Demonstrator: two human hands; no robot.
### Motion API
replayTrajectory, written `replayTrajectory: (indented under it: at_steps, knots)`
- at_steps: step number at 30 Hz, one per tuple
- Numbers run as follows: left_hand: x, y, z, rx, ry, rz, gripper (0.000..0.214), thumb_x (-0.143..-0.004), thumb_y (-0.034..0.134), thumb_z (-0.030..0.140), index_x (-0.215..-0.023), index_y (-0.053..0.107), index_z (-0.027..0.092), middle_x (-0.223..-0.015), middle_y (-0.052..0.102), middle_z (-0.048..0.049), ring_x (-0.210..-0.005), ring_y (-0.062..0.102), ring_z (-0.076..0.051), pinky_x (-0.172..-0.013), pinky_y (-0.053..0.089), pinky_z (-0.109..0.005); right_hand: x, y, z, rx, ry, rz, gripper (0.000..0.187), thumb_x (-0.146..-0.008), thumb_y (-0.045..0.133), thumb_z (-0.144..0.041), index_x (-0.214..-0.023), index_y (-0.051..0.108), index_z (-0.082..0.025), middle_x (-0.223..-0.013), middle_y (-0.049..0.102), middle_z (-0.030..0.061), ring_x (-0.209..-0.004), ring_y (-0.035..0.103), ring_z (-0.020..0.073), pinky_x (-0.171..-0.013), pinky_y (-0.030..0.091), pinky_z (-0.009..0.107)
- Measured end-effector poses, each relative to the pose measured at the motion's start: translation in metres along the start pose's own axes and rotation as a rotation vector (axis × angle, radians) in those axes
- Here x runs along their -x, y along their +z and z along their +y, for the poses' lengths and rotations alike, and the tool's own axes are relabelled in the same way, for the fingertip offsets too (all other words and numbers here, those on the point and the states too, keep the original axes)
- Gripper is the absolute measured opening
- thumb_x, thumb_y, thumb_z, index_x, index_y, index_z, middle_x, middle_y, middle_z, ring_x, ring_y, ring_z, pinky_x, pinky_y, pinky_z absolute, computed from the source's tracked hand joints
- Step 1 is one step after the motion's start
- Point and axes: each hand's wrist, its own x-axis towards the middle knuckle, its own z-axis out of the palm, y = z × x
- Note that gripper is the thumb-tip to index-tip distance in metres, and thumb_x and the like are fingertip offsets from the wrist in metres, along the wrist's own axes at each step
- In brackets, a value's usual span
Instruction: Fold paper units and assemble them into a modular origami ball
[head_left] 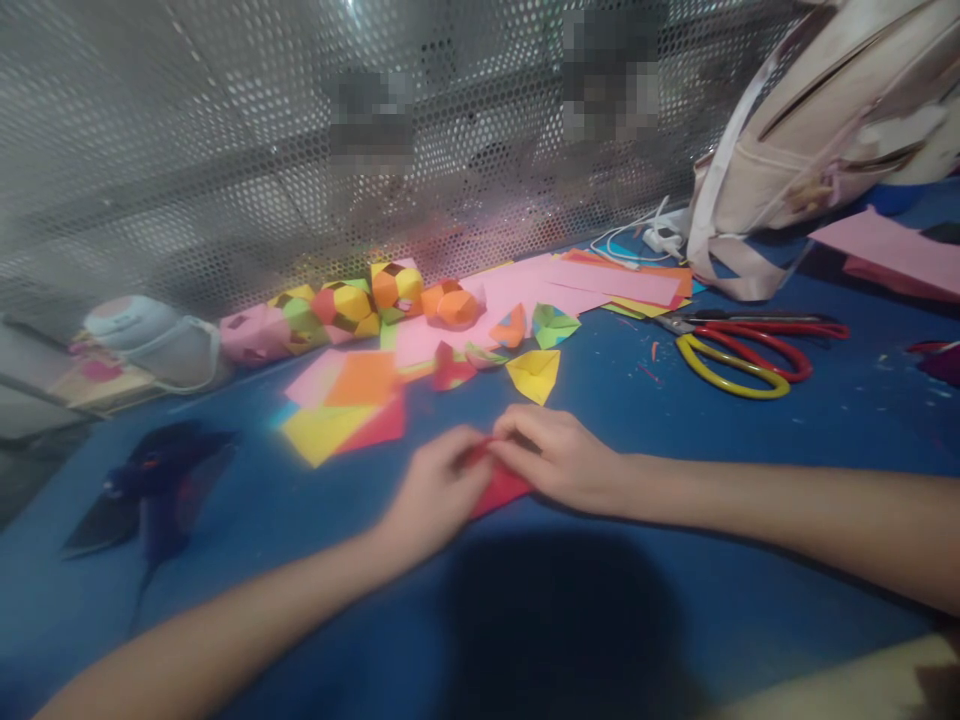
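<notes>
A red sheet of paper (501, 492) lies on the blue table (675, 440), partly hidden under both hands. My left hand (435, 490) has its fingers curled and pinches the paper's left edge. My right hand (559, 458) presses on it from the right, fingers bent together on the paper. A folded yellow paper piece (535, 373) sits just beyond the hands, apart from them.
Loose coloured sheets (345, 405) and folded pieces lie behind the hands, with a row of paper balls (352, 305) along a perforated metal wall. Two scissors, red (772, 345) and yellow (731, 368), are at right. A beige bag (817, 130), a dark object (157, 480) at left.
</notes>
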Motion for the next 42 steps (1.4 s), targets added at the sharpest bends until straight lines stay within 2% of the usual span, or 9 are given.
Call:
replayTrajectory:
  at_steps: [5, 10, 16, 19, 22, 26, 32, 38, 42]
  knots:
    - [-0.001, 0.001, -0.002, -0.012, 0.045, -0.025, 0.011, -0.08, 0.051, 0.019, -0.075, 0.06, 0.016, -0.076, 0.062, -0.0009, -0.072, 0.056, -0.014, -0.068, 0.044, -0.025, -0.001, -0.001, -0.001, 0.0, 0.007, -0.022, 0.012, -0.09, 0.049, -0.022, -0.078, 0.049, -0.019, -0.07, 0.057, -0.0002, -0.063, 0.051, 0.0123, -0.061, 0.04, 0.024]
    - [0.0, 0.002, -0.001, -0.009, 0.052, -0.037, 0.012, -0.08, 0.052, 0.02, -0.072, 0.06, 0.015, -0.072, 0.06, 0.0003, -0.068, 0.053, -0.012, -0.066, 0.042, -0.023, -0.002, -0.004, -0.003, -0.007, 0.007, -0.049, 0.023, -0.095, 0.038, -0.023, -0.075, 0.048, -0.02, -0.071, 0.054, 0.0001, -0.067, 0.05, 0.0124, -0.066, 0.039, 0.025]
    - [-0.004, -0.001, -0.006, 0.115, -0.123, 0.172, 0.011, -0.079, 0.056, 0.027, -0.077, 0.061, 0.017, -0.072, 0.06, 0.001, -0.068, 0.053, -0.013, -0.065, 0.043, -0.024, -0.007, -0.011, -0.007, -0.181, 0.267, -0.049, 0.029, -0.095, 0.036, -0.03, -0.071, 0.046, -0.02, -0.068, 0.051, -0.0016, -0.064, 0.048, 0.0111, -0.061, 0.038, 0.022]
    - [-0.006, -0.002, -0.011, 0.145, -0.141, 0.198, 0.012, -0.078, 0.058, 0.028, -0.077, 0.061, 0.017, -0.073, 0.061, 0.0005, -0.068, 0.053, -0.013, -0.065, 0.043, -0.024, -0.008, -0.008, -0.006, -0.188, 0.322, -0.081, 0.023, -0.091, 0.045, -0.033, -0.073, 0.05, -0.019, -0.067, 0.054, -0.0017, -0.062, 0.05, 0.0114, -0.058, 0.038, 0.023]
    - [-0.006, -0.001, -0.011, 0.141, -0.134, 0.169, 0.012, -0.077, 0.06, 0.028, -0.076, 0.061, 0.016, -0.074, 0.062, 0.0, -0.069, 0.055, -0.014, -0.066, 0.044, -0.025, -0.007, -0.003, -0.004, -0.105, 0.298, -0.062, 0.014, -0.084, 0.053, -0.024, -0.072, 0.052, -0.018, -0.064, 0.055, -0.0021, -0.06, 0.049, 0.0112, -0.056, 0.036, 0.022]
    - [-0.006, 0.0, -0.008, 0.127, -0.127, 0.105, 0.013, -0.075, 0.063, 0.029, -0.079, 0.064, 0.017, -0.077, 0.065, -0.0009, -0.071, 0.056, -0.014, -0.067, 0.045, -0.025, -0.004, -0.001, -0.003, -0.068, 0.234, -0.023, 0.017, -0.081, 0.054, -0.015, -0.065, 0.05, -0.018, -0.06, 0.052, -0.0032, -0.057, 0.048, 0.0098, -0.055, 0.035, 0.022]
    - [-0.009, -0.002, -0.015, 0.16, -0.15, 0.164, 0.014, -0.076, 0.063, 0.031, -0.078, 0.062, 0.018, -0.073, 0.063, 0.0004, -0.068, 0.056, -0.013, -0.066, 0.045, -0.026, -0.007, -0.004, -0.007, -0.15, 0.307, -0.037, 0.017, -0.08, 0.061, -0.026, -0.07, 0.05, -0.018, -0.059, 0.048, -0.0052, -0.053, 0.043, 0.0089, -0.049, 0.033, 0.02]
    - [-0.008, -0.001, -0.016, 0.123, -0.125, 0.172, 0.006, -0.073, 0.061, 0.021, -0.073, 0.058, 0.017, -0.072, 0.059, 0.0028, -0.069, 0.054, -0.012, -0.066, 0.043, -0.024, -0.008, -0.003, -0.006, -0.093, 0.326, -0.054, 0.018, -0.084, 0.053, -0.021, -0.066, 0.049, -0.018, -0.061, 0.051, -0.0038, -0.058, 0.046, 0.01, -0.054, 0.035, 0.021]
    - [-0.007, 0.0, -0.013, 0.069, -0.095, 0.134, 0.006, -0.071, 0.057, 0.015, -0.069, 0.052, 0.018, -0.067, 0.053, 0.0053, -0.066, 0.049, -0.011, -0.063, 0.04, -0.023, -0.007, -0.003, -0.004, -0.036, 0.244, -0.067, 0.023, -0.087, 0.048, -0.019, -0.064, 0.049, -0.018, -0.062, 0.051, -0.003, -0.06, 0.047, 0.0101, -0.058, 0.035, 0.022]
